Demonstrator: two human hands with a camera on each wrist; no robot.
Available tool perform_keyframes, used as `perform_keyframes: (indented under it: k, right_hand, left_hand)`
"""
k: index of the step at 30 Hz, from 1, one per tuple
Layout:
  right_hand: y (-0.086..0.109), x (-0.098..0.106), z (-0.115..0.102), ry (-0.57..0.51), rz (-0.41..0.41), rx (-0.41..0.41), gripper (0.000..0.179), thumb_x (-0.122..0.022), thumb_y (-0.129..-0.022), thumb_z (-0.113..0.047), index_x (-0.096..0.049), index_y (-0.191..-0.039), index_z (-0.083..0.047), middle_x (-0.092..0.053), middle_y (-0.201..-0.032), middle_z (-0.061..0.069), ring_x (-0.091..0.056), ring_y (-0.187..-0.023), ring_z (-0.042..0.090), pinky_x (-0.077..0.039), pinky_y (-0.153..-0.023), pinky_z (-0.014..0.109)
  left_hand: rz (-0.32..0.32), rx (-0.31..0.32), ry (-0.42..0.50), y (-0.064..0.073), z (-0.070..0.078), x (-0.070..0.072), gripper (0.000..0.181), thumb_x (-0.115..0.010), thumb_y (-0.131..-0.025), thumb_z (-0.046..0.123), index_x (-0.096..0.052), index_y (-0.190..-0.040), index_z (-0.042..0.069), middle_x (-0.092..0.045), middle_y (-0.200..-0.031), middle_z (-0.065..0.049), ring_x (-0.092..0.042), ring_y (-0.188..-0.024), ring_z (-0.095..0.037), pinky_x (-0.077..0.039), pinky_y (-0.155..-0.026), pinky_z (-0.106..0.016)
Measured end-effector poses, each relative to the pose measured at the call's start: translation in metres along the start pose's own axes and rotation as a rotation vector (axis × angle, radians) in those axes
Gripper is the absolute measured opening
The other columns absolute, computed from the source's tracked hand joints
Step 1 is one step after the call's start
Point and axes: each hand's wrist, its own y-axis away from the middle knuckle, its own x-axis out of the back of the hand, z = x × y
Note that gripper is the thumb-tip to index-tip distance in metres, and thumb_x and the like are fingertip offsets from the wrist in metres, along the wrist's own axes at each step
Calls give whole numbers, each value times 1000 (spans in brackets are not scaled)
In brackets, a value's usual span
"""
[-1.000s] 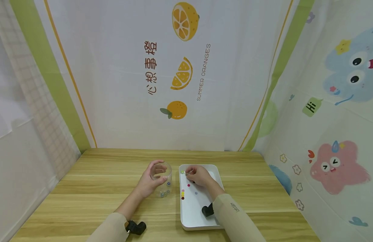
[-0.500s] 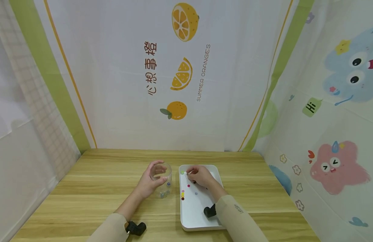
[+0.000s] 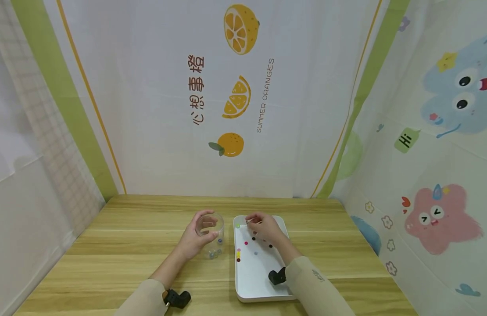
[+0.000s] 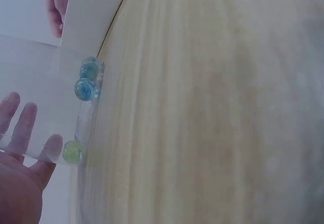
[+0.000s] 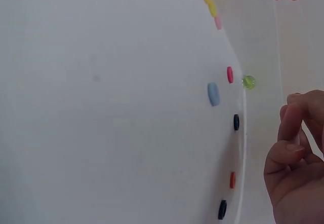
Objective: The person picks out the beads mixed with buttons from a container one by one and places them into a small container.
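Note:
My left hand (image 3: 194,239) grips a clear jar (image 3: 222,230) standing upright on the table left of the tray, fingers and thumb around its upper part. Several glass marbles lie in the jar's bottom, among them a blue swirled marble (image 4: 84,89) and a yellow-green marble (image 4: 73,152). Over the far end of the white tray (image 3: 249,285), my right hand (image 3: 265,227) pinches a small clear piece (image 4: 61,26), probably a marble, mostly hidden by the fingertips. Left of these fingers, a green marble (image 5: 248,82) sits by the tray's edge.
Small button-like discs are scattered in the tray: a red disc (image 3: 246,243), a light blue disc (image 5: 213,94), a black disc (image 5: 236,122) and yellow discs (image 3: 238,253) along the left wall. The wooden table (image 3: 109,245) meets hanging cloths (image 3: 156,166) at the back.
My right hand has shifted slightly right and away from the green marble, uncovering black discs beneath it. The left hand and jar have stayed in place.

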Motion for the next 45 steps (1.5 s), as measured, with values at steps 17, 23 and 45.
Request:
perform_keyframes:
  k: [17, 23, 45]
  right_hand:
    - [8, 11, 1, -210, 27, 39, 25, -74, -103, -19, -76, -126, -10, -70, -104, 4, -64, -78, 18, -43, -57, 25]
    - [12, 13, 0, -231, 38, 7, 26, -76, -103, -23, -76, -127, -13, -70, -105, 2, -63, -79, 17, -46, -59, 27]
    - [18, 12, -11, -361, 15, 34, 29, -76, -102, -23, -75, -128, -9, -73, -106, 2, -60, -76, 15, -45, -61, 24]
  left_hand:
    - [1, -14, -6, 1, 0, 0, 73, -78, -95, 11, -42, -157, 1, -63, -143, -28, -59, -135, -46, -47, -113, -67]
    - [2, -10, -2, 1, 0, 0, 71, -78, -95, 11, -44, -156, 4, -62, -143, -28, -59, -136, -46, -46, -114, -67]
    - [0, -13, -2, 1, 1, 0, 72, -78, -93, 11, -43, -156, 3, -62, -142, -28, -59, -136, -46, -47, -113, -61]
